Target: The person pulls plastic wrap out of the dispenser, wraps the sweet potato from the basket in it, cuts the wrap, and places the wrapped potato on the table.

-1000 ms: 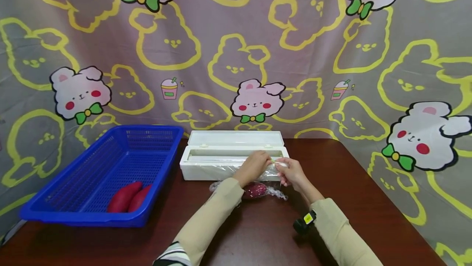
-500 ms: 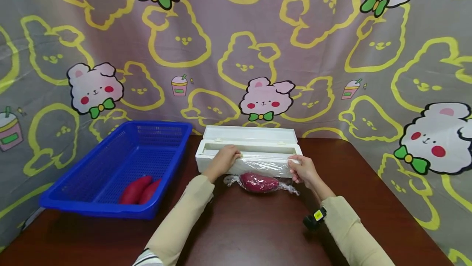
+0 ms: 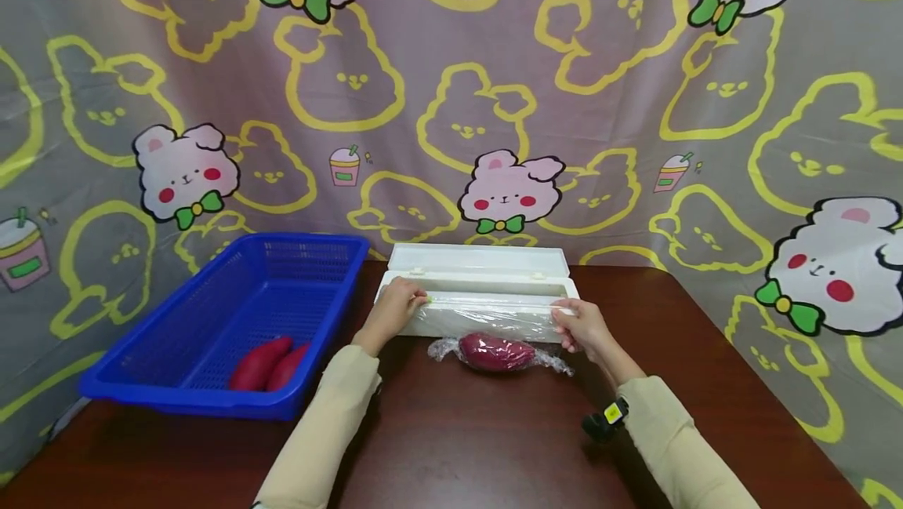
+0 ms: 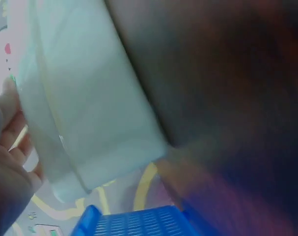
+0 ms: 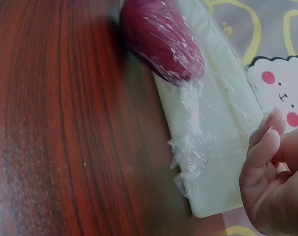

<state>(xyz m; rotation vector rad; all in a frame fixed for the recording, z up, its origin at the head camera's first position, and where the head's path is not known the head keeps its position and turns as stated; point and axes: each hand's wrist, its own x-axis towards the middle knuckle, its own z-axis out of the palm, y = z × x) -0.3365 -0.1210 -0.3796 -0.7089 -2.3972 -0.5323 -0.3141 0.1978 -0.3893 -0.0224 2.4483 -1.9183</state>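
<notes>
While left grip (image 3: 392, 313) pinches green tab (image 3: 429, 299), right grip (image 3: 584, 329) film (image 3: 494, 322), wrapped tuber (image 3: 496, 352) lies between, untouched.

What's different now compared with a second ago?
The left hand has moved leftward along the front edge of the white box, from beside the right hand to near the box's left end, with a small greenish piece at its fingertips. The right hand still pinches clear film at the right end. The wrapped red root and blue basket look unmoved.
</notes>
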